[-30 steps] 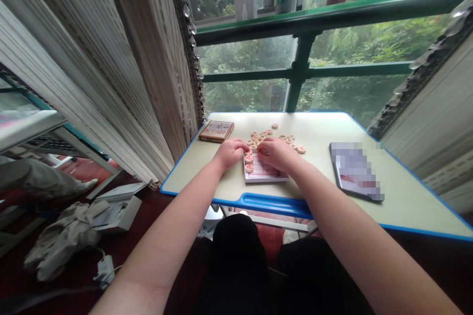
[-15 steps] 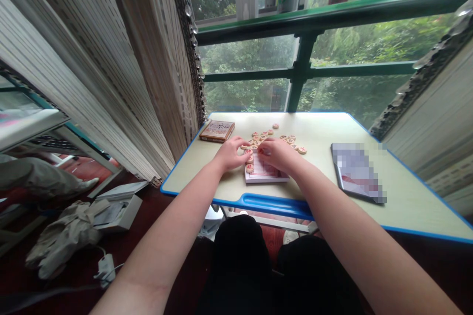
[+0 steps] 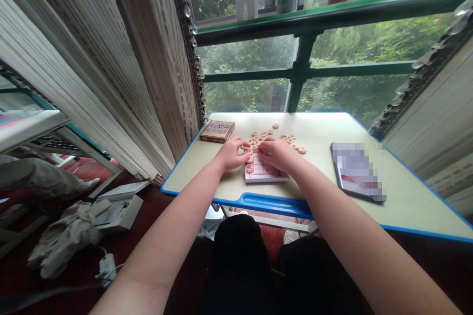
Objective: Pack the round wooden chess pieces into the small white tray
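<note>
A shallow white box (image 3: 266, 180) with a red-lined grid inside lies near the front of the desk. Round wooden Chinese chess pieces (image 3: 250, 168) with red characters stand in a column along its left side. My left hand (image 3: 232, 154) is at that side, thumb and fingers apart and curved around the upper pieces. Over the box's upper part, my right hand (image 3: 278, 152) has its fingertips pinched together; a sliver of a red-marked piece shows at them, mostly hidden. More loose chess pieces (image 3: 290, 141) lie scattered just behind the box.
A brown patterned flat box (image 3: 217, 131) lies at the desk's back left. To the right rests a tablet-like device (image 3: 356, 172), its screen blurred. The desk (image 3: 406, 206) has a blue edge and stands against a window. Curtains (image 3: 155, 59) hang on both sides.
Both hands stay almost in the same place, the right one still pinched over the box. The pieces show no clear movement.
</note>
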`<move>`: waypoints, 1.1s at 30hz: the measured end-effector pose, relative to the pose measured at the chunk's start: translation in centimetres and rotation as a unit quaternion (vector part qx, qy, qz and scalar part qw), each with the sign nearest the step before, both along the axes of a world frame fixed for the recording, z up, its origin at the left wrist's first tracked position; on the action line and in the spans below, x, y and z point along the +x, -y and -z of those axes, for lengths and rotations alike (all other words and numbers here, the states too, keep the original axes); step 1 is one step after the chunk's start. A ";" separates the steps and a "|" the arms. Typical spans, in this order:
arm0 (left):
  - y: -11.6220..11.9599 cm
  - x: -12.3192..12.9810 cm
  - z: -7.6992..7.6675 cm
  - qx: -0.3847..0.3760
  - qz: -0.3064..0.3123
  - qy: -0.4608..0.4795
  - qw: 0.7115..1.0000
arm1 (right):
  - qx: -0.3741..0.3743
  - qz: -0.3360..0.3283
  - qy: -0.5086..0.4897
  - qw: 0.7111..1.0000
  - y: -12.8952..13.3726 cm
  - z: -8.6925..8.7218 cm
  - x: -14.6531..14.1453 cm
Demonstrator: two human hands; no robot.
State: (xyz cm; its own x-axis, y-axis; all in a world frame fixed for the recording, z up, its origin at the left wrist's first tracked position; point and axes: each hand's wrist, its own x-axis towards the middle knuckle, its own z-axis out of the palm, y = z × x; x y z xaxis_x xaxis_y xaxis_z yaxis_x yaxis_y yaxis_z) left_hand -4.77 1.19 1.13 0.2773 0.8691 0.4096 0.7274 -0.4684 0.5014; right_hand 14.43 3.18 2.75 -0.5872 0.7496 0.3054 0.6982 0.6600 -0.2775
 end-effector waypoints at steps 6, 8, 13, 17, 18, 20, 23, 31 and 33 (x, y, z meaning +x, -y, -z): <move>-0.1 -0.1 0.0 0.000 0.001 0.007 1.000 | -0.003 0.002 -0.001 1.000 -0.1 0.1 0.0; 0.0 -0.1 0.0 -0.003 0.004 0.004 1.000 | -0.001 -0.001 -0.003 1.000 -0.1 0.1 0.0; 0.1 0.0 0.0 -0.003 -0.003 -0.005 1.000 | -0.003 0.001 -0.003 1.000 0.0 0.0 0.0; 0.1 0.0 0.0 -0.006 -0.003 -0.002 1.000 | -0.005 0.006 0.002 1.000 -0.1 0.0 -0.1; 0.1 0.0 0.0 -0.008 -0.004 -0.001 1.000 | -0.005 0.005 0.003 1.000 -0.1 0.1 -0.1; 0.1 0.0 0.0 -0.014 -0.008 0.003 1.000 | -0.006 0.004 0.002 1.000 -0.1 0.1 0.0; 0.0 0.0 0.0 -0.020 -0.006 0.010 1.000 | -0.004 0.001 0.000 1.000 -0.2 0.1 0.0; 0.0 0.0 0.1 -0.025 -0.001 0.021 0.999 | 0.003 -0.001 0.001 1.000 -0.1 0.0 0.0; -0.1 0.0 0.1 -0.026 0.000 0.025 0.999 | 0.002 -0.002 -0.001 1.000 -0.1 0.0 0.0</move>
State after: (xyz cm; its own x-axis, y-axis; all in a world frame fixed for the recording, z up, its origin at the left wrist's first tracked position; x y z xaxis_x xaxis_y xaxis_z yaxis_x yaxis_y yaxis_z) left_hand -4.81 1.29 1.04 0.2575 0.8899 0.3766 0.7013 -0.4402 0.5607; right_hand 14.43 3.28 2.72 -0.5895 0.7463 0.3090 0.6949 0.6636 -0.2770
